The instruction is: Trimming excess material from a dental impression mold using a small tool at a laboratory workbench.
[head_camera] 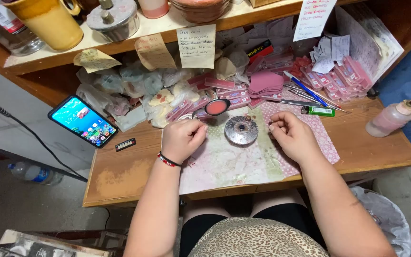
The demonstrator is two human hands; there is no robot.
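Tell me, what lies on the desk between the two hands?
A round metal disc with a dark centre lies between the left hand and the right hand, in the head view.

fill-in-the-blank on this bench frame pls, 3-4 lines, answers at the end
1. The round metal disc lies on the patterned mat between the two ____.
2. The smartphone lies to the ____ of the left hand, its screen lit.
3. The green lighter lies beyond the ____ hand.
4. The left wrist wears a red and black ____.

Answers: hands; left; right; bracelet
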